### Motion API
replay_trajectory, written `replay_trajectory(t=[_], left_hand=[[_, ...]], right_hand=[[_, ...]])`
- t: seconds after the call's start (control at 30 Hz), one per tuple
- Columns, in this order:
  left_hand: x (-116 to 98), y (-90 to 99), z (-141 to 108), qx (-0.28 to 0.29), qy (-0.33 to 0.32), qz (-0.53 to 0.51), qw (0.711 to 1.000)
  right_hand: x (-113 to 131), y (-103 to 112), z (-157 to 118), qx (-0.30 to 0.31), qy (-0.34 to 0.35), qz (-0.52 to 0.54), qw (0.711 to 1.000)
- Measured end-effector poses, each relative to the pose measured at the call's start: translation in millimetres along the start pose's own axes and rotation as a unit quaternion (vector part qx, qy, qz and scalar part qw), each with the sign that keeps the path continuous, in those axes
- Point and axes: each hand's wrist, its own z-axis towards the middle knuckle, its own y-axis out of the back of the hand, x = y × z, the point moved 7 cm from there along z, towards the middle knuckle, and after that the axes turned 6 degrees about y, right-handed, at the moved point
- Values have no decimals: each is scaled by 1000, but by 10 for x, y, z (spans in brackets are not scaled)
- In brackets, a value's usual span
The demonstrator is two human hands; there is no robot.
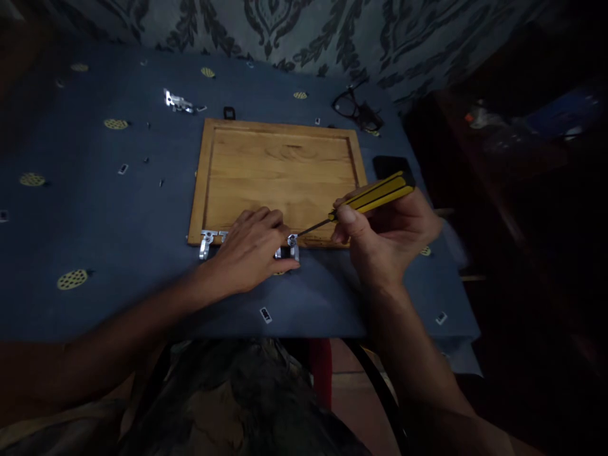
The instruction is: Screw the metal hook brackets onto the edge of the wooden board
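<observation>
A wooden panel (285, 171) with a raised frame lies on the blue cloth. My right hand (384, 234) is closed round a yellow and black screwdriver (375, 195), its shaft slanting down left to a metal hinge (293, 240) at the panel's near edge. Over that edge rests my left hand (254, 247), fingers bent together on the wood and thumb beside the hinge; what its fingers press on is partly hidden. Another metal hinge (206, 244) sits at the panel's near left corner.
Loose metal hinges (178, 101) and small screws (146, 160) lie to the left on the blue tablecloth (95, 221). Behind the panel is a small black square (229, 113). Glasses (346, 104) and a dark flat object (390, 166) are at the right. A patterned wall stands behind.
</observation>
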Motion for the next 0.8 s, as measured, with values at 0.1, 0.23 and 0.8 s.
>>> replay_trajectory(t=[0.1, 0.23, 0.8], left_hand=[[-5, -9, -8, 0, -5, 1, 1000], [-5, -10, -5, 1, 1, 3, 1000], [-15, -4, 0, 11, 4, 7, 1000]], right_hand=[[-17, -33, -15, 16, -15, -13, 1000], [-34, -49, -17, 41, -16, -17, 999], [-57, -118, -21, 106, -51, 8, 993]])
